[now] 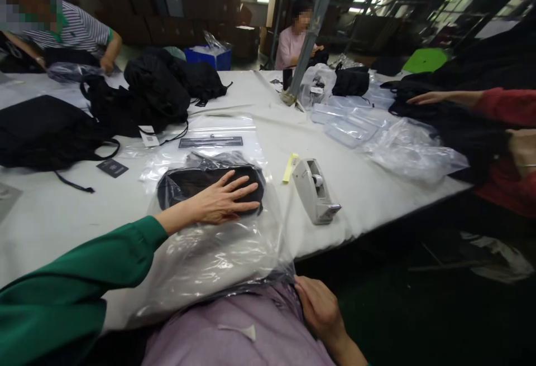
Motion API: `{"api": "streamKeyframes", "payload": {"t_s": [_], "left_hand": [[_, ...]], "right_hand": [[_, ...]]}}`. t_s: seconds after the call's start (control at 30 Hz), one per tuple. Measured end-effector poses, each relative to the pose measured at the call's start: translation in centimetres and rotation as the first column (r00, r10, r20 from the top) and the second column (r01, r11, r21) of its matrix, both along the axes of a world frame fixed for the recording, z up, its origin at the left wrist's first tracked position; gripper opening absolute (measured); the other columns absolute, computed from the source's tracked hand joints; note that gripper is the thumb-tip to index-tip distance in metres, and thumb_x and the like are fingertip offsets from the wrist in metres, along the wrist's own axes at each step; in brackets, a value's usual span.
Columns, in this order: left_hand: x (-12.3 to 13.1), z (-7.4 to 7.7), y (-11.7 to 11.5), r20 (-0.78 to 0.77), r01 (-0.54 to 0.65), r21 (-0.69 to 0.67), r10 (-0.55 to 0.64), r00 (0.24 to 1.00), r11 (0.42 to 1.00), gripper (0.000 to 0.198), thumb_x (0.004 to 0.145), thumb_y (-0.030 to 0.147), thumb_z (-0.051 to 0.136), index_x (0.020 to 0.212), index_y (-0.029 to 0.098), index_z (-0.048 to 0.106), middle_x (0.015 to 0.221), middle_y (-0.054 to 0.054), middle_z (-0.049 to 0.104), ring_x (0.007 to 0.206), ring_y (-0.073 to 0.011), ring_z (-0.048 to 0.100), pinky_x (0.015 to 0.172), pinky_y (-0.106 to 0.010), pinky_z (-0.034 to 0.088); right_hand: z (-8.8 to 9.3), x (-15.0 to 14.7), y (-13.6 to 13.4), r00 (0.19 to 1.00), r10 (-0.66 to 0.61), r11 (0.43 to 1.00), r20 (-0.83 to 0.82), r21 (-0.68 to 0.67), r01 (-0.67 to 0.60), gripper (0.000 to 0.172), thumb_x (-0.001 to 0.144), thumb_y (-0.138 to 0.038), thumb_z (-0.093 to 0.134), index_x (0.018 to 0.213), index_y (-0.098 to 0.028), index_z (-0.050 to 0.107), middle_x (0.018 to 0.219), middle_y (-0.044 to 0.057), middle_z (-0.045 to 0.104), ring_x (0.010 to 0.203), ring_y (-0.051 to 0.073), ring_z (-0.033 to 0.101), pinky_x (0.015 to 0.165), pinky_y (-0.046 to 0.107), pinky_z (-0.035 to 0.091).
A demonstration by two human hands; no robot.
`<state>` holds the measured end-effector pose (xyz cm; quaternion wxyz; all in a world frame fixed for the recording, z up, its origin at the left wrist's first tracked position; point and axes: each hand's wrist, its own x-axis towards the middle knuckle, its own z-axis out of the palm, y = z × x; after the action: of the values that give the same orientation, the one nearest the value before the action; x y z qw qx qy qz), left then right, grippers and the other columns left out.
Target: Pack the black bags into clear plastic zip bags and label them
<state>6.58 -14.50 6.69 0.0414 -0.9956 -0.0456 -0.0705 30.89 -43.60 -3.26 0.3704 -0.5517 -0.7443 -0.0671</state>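
Left hand [221,201] flat, right hand [321,306] curled

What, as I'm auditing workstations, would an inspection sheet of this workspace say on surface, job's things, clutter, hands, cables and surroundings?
Surface: white table cover, wrinkled in places.
Job's things: black item inside a clear plastic bag.
Clutter: black bags, black tag, yellow strip, grey tape dispenser, loose clear plastic.
Hands: left hand spread over the bagged black item; right hand pinching the bag's near edge.
Cables: nothing seen.
Surroundings: person in striped shirt, person in pink, red sleeve, metal post, blue box.
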Motion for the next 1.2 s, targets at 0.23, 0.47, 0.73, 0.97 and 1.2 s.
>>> {"api": "streamKeyframes", "payload": {"t_s": [0.23, 0.47, 0.73, 0.97, 1.2], "left_hand": [[-12.0, -1.5, -7.2, 0.298, -0.074, -0.198, 0.132, 0.946, 0.977, 0.037, 0.091, 0.019, 0.053, 0.128, 0.019, 0.05, 0.118, -0.014, 0.064, 0.103, -0.0223, 0.059, 0.091, -0.039, 0.045], [-19.5, -7.7, -12.7, -0.121, -0.552, -0.192, 0.539, 0.834, 0.811, 0.05, 0.088, 0.038, 0.057, 0.135, 0.024, 0.049, 0.147, -0.015, 0.042, 0.122, -0.0341, 0.047, 0.104, -0.053, 0.033], [-19.7, -9.8, -12.5, -0.215, -0.585, -0.417, 0.55, 0.807, 0.695, 0.03, 0.087, 0.01, 0.034, 0.087, 0.016, 0.063, 0.093, -0.007, 0.064, 0.086, -0.0194, 0.058, 0.079, -0.029, 0.048], [-21.2, -6.7, -12.3, -0.466, -0.614, -0.415, 0.423, 0.777, 0.671, 0.023, 0.085, 0.015, 0.039, 0.088, 0.018, 0.062, 0.095, -0.007, 0.063, 0.085, -0.0216, 0.06, 0.075, -0.029, 0.044], [-16.1, 1.8, -10.4, -0.344, -0.537, -0.562, 0.412, 0.844, 0.629, 0.029, 0.096, 0.037, 0.041, 0.083, 0.019, 0.061, 0.078, -0.003, 0.061, 0.069, -0.0158, 0.059, 0.063, -0.025, 0.042]], "right_hand": [[5.8, 3.4, 2.8, 0.995, 0.006, 0.998, -0.096, -0.069, -0.013, 0.027, 0.095, -0.021, 0.048, 0.116, -0.017, 0.064, 0.105, 0.012, 0.071, 0.097, 0.025, 0.069, 0.086, 0.038, 0.057], [9.8, -1.1, 14.6, 0.885, 0.44, 0.884, -0.153, -0.103, -0.457, 0.028, 0.093, -0.014, 0.052, 0.119, -0.019, 0.063, 0.121, 0.011, 0.066, 0.11, 0.021, 0.064, 0.097, 0.036, 0.054], [6.4, -4.1, 19.3, 0.83, 0.547, 0.799, -0.103, -0.229, -0.555, 0.027, 0.096, -0.02, 0.049, 0.119, -0.017, 0.063, 0.124, 0.014, 0.064, 0.113, 0.022, 0.062, 0.098, 0.039, 0.054], [4.1, -3.0, 17.8, 0.844, 0.535, 0.787, -0.016, -0.352, -0.506, 0.03, 0.097, -0.021, 0.045, 0.12, -0.017, 0.063, 0.122, 0.014, 0.065, 0.111, 0.024, 0.063, 0.096, 0.043, 0.054], [6.7, -3.9, 18.0, 0.85, 0.48, 0.78, -0.218, -0.337, -0.527, 0.025, 0.096, -0.029, 0.05, 0.111, -0.018, 0.067, 0.102, 0.01, 0.073, 0.092, 0.02, 0.07, 0.082, 0.032, 0.057]]}}
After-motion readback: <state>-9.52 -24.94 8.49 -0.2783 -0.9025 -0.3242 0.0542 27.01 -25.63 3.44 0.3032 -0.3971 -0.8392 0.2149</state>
